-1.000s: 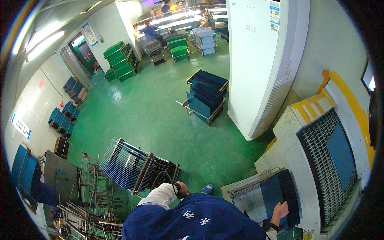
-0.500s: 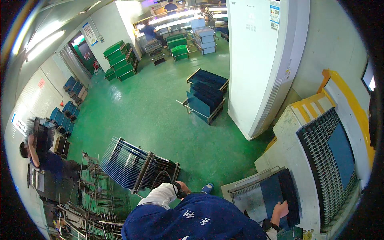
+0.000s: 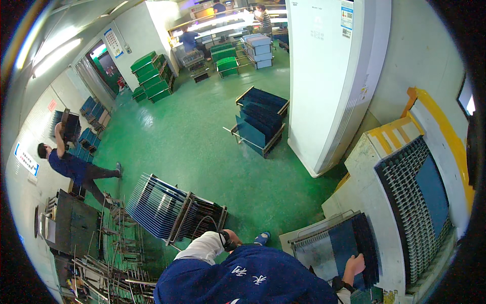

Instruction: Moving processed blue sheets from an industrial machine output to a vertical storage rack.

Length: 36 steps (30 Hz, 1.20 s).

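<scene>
At the lower right, my right hand (image 3: 356, 264) is closed at the edge of a dark blue panel (image 3: 344, 242), which stands among similar upright panels in a rack. A clear panel section (image 3: 313, 256) shows on the rack's left side. My left hand (image 3: 233, 240), below a white sleeve and black wrist strap, is close to a metal rack (image 3: 177, 210) packed with thin upright panels. Its fingers are hidden by my body, so any contact cannot be made out.
A conveyor of black-and-grey links (image 3: 412, 213) carries a blue panel at the right. A tall white cabinet (image 3: 324, 86) stands ahead. Another panel rack (image 3: 260, 121) is on the green floor. Metal frames (image 3: 116, 273) crowd the lower left. A person (image 3: 71, 164) carries a rack there.
The person at the left has moved farther along the wall with the raised rack, legs now visible in stride. My hands and the racks near me look unmoved.
</scene>
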Available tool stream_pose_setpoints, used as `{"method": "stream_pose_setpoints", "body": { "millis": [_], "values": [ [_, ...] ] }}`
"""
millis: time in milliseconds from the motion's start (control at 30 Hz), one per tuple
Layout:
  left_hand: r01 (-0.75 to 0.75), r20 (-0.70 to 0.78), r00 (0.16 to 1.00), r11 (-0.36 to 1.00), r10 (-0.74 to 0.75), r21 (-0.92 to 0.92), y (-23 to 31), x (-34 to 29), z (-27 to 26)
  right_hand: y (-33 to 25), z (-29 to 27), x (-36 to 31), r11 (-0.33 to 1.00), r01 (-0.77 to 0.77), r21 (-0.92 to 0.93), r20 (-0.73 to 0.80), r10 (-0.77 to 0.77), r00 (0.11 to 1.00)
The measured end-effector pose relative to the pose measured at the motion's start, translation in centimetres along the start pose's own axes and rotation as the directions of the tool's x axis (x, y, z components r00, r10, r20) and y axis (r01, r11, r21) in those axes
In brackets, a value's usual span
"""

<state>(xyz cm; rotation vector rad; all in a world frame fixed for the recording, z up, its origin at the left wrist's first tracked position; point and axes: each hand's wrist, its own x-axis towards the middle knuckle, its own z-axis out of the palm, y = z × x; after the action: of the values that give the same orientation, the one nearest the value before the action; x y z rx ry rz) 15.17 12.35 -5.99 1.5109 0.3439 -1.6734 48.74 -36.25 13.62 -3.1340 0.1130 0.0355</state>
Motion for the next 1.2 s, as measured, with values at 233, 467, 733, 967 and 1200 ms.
{"method": "stream_pose_setpoints", "body": {
  "millis": [233,467,733,967,1200],
  "values": [
    [-0.042,-0.176,0.974,0.882,0.140,0.469,0.7,-1.4,1.1,-0.4,-0.5,-0.1,1.000,-0.018,0.012,0.038,0.017,0.999],
    [-0.051,-0.136,0.986,0.949,0.097,0.311,-0.4,-0.3,0.5,-0.5,-0.1,-0.1,1.000,-0.011,0.016,0.016,0.011,1.000],
    [0.002,-0.145,0.988,0.952,0.045,0.305,1.1,-2.2,0.8,0.0,0.8,0.0,1.000,-0.003,0.016,-0.024,0.004,1.000],
    [-0.055,-0.090,0.992,0.928,0.094,0.368,3.0,-4.0,0.9,0.2,0.6,-0.1,1.000,-0.020,-0.013,-0.017,0.019,1.000],
    [-0.025,-0.119,0.990,0.917,0.078,0.399,0.3,-1.3,1.0,-0.3,0.5,0.1,1.000,-0.007,0.004,0.000,0.007,1.000]
  ]
}}
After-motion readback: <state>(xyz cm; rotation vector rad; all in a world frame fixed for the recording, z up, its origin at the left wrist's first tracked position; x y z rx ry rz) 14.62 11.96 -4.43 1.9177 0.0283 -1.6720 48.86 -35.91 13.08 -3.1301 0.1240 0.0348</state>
